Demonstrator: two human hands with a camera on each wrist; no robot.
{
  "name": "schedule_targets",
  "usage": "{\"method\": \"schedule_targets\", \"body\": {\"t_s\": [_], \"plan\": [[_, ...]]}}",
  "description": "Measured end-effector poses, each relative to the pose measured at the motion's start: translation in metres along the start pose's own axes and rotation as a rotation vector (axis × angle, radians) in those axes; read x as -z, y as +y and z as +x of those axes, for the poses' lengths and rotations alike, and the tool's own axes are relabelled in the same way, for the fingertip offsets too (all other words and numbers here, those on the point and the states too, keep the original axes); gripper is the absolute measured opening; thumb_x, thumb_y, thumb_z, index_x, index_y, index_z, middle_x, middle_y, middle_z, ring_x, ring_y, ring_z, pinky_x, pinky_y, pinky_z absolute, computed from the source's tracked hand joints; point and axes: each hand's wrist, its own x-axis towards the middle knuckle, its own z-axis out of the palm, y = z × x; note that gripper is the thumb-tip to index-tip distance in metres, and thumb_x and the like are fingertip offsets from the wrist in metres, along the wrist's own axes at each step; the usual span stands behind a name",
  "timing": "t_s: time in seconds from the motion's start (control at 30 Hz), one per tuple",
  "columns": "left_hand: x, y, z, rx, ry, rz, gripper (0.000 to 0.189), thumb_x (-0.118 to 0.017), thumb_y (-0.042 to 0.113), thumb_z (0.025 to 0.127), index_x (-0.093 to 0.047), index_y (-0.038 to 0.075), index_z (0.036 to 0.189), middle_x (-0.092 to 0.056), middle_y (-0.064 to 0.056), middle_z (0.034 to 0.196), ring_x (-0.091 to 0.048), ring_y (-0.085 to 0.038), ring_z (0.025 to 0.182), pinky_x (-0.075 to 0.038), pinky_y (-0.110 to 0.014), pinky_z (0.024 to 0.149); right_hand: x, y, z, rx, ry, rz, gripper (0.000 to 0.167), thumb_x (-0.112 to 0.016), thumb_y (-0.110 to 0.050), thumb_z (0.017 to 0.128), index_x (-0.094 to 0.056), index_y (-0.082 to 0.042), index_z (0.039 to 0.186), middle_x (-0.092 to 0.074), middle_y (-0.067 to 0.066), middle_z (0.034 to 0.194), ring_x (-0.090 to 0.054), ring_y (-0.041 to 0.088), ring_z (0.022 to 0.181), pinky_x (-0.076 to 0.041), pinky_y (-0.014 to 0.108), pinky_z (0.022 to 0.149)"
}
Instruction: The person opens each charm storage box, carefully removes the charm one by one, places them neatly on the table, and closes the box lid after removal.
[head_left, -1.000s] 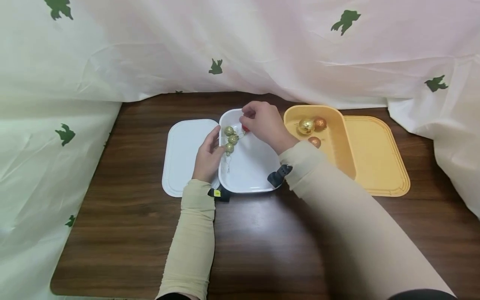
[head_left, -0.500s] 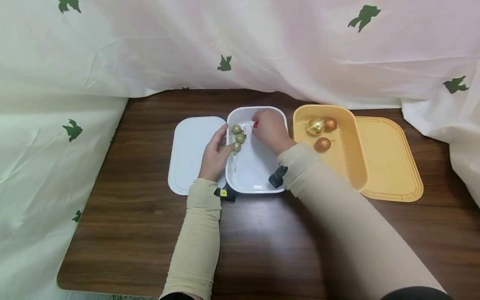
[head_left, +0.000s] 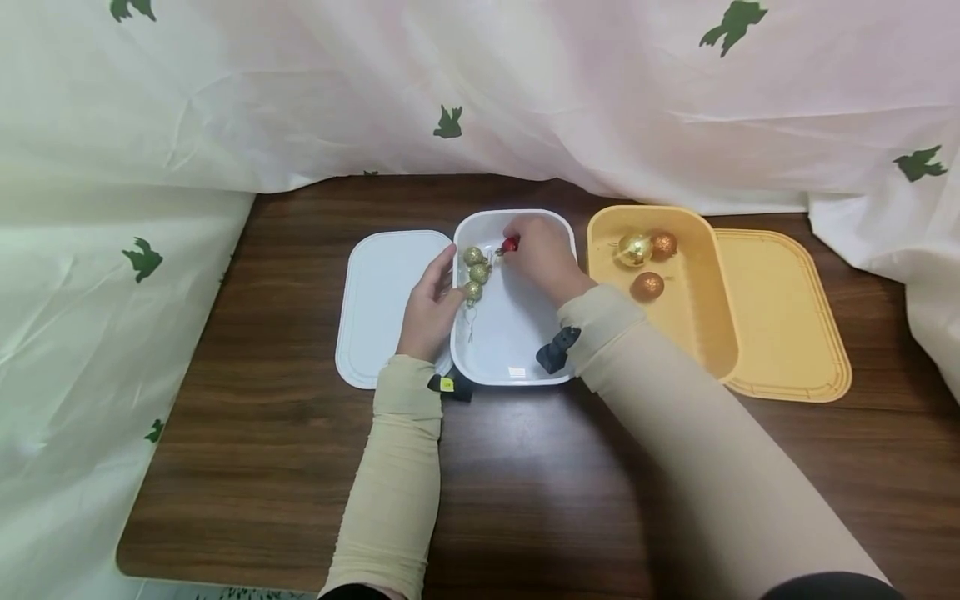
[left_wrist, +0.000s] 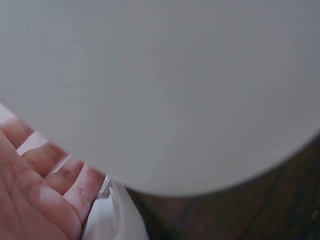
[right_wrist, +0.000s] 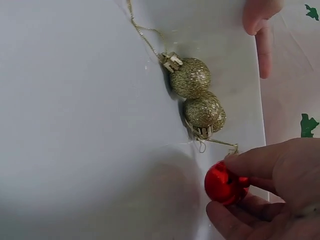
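My right hand (head_left: 546, 260) reaches into the far end of a white plastic container (head_left: 506, 337). Between its thumb and fingers it pinches a small shiny red bauble (right_wrist: 220, 184), close over the container floor. Several glittery gold baubles (head_left: 479, 272) with gold hanging loops lie along the container's left wall. My left hand (head_left: 430, 321) holds that wall, thumb over the rim beside the nearest gold bauble and fingers along the outside. In the left wrist view, the white wall (left_wrist: 170, 100) covers most of the picture and hides part of the fingers (left_wrist: 65, 175).
Right of the white container, a yellow container (head_left: 675, 333) holds a shiny gold bauble (head_left: 633, 249) and two copper baubles (head_left: 647, 286). A yellow lid (head_left: 783, 317) lies beside it. A white lid (head_left: 382, 308) lies at left. A bird-patterned curtain (head_left: 525, 92) hangs behind the table (head_left: 285, 433).
The head view has shifted a little, moving the scene rightward. My right hand keeps the red bauble at the far end, and more of the bauble shows now. My left hand stays on the wall.
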Motion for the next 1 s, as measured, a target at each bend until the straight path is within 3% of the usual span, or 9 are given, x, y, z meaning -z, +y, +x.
{"method": "schedule_targets", "body": {"t_s": [0.43,0.7,1.0], "plan": [[0.0,-0.002,0.001,-0.034,-0.03,-0.012,0.061,-0.053,0.012,0.096,-0.041,0.031,0.153,-0.047,0.0,0.154,-0.053,-0.018,0.132,-0.047,-0.033,0.107,0.03,-0.018,-0.018,-0.065,-0.048,0.116,0.046,-0.07,-0.028,0.095,-0.059,-0.013,0.138,-0.06,0.008,0.129,-0.055,0.024,0.112,-0.054,0.034,0.096],[0.001,-0.001,0.003,-0.03,-0.028,0.012,0.061,-0.054,0.015,0.097,-0.041,0.033,0.153,-0.046,0.001,0.154,-0.053,-0.018,0.132,-0.048,-0.034,0.107,0.047,-0.023,-0.05,0.079,-0.003,0.166,0.048,-0.072,-0.029,0.093,-0.06,-0.011,0.136,-0.065,0.008,0.123,-0.061,0.024,0.104,-0.055,0.037,0.087],[-0.001,-0.001,0.005,-0.041,-0.022,0.006,0.061,-0.054,0.015,0.096,-0.041,0.031,0.154,-0.045,0.0,0.155,-0.052,-0.018,0.133,-0.045,-0.035,0.109,0.055,-0.016,-0.101,0.175,0.046,0.343,0.04,-0.076,-0.024,0.091,-0.067,-0.007,0.126,-0.07,0.006,0.115,-0.068,0.024,0.098,-0.057,0.039,0.087]]}}
